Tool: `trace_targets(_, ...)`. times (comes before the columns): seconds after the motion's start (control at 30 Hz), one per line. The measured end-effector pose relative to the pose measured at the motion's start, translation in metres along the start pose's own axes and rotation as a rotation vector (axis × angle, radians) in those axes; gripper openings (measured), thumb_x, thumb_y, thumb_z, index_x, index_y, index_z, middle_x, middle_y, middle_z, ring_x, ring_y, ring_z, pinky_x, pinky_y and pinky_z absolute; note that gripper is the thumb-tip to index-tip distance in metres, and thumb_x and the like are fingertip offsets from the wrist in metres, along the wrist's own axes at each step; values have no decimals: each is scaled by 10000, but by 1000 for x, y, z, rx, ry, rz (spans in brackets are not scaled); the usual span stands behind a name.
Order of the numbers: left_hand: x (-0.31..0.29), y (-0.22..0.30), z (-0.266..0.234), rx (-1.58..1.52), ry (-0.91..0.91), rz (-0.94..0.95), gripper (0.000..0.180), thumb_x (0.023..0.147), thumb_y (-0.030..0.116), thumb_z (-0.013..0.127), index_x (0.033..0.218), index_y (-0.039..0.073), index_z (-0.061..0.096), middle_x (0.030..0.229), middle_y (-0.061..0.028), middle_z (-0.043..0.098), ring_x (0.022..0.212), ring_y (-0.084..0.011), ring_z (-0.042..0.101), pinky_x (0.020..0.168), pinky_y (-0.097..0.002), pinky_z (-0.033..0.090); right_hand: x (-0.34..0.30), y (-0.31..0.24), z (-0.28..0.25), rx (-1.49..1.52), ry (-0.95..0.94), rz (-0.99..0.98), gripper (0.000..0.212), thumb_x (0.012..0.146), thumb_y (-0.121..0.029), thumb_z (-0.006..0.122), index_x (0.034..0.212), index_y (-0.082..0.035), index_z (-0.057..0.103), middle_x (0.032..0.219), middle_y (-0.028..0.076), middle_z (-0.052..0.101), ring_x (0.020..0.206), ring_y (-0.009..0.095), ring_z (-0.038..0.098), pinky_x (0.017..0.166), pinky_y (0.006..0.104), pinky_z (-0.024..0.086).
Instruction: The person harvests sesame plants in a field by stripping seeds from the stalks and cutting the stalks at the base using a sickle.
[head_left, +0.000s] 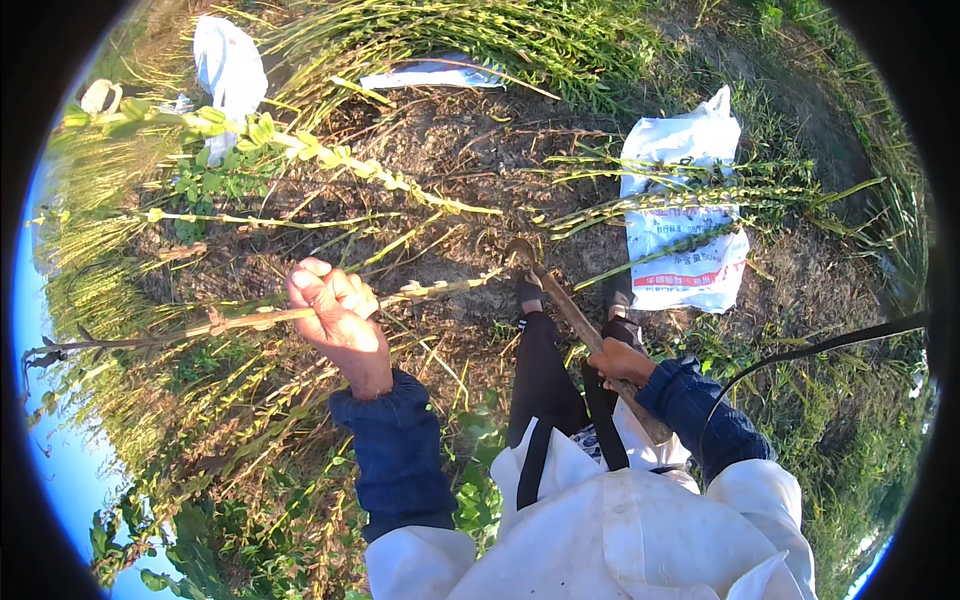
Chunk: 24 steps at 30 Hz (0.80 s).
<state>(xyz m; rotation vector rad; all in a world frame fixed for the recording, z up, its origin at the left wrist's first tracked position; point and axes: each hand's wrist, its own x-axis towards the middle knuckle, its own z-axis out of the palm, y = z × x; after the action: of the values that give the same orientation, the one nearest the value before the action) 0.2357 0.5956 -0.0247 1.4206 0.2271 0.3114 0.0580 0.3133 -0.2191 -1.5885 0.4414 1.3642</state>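
My left hand (pixel 335 305) is closed round a long stalk (pixel 225 324) with pods along it, which looks like sesame. The stalk's dark, dry end points to the far left, and its podded end (pixel 450 287) reaches toward my feet. In my right hand (pixel 620 362) is the wooden handle (pixel 575 318) of what looks like a sickle. It slants from my waist up and left to a small dark curved head (pixel 521 252), close to the stalk's podded end. Other podded stalks (pixel 375 172) rise across the left, above my left hand.
A white woven sack (pixel 685 255) with printing lies at the right, with several cut stalks (pixel 690 203) across it. Another white sack (pixel 228 70) is at the upper left, and a white sheet (pixel 435 73) lies by a heap of green stalks (pixel 480 35). Standing plants crowd the left.
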Motion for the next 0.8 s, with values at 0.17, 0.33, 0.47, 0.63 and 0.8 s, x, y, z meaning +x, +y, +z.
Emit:
trace_targets(0.17,-17,-11,22,32,-14,-116,282,994,355,408,901,89,427,564,70,230,447,-33,211,387,-199,186,-92,14,-8,340,42,163,264,883,-225,569,913,-3,428,686,53,513,477,131,534,415,280,448)
trace_targets(0.33,-2,37,82,56,-168,-17,266,998,334,405,880,97,434,582,72,244,474,-23,225,411,-190,199,-224,76,-29,524,56,125,200,880,-178,558,864,-2,466,657,51,513,448,130,521,391,270,422)
trace_targets(0.47,-17,32,168,40,-419,-107,228,994,295,427,872,105,451,604,79,292,461,-8,262,395,-163,215,-273,118,-21,702,299,149,210,877,-185,568,894,1,473,667,44,515,459,128,525,404,266,428)
trace_targets(0.63,-73,-32,319,306,-765,-25,213,976,251,455,937,49,513,613,29,416,519,-66,411,465,-249,328,-296,183,-9,862,459,169,201,878,-157,574,910,2,455,676,52,519,441,144,528,395,284,437)
trace_targets(0.8,-145,-110,455,771,-850,320,531,747,250,712,1138,52,412,844,-138,607,738,-335,625,647,-408,495,-307,189,3,955,522,166,192,882,-160,575,911,-8,462,645,51,518,426,163,523,387,293,434)
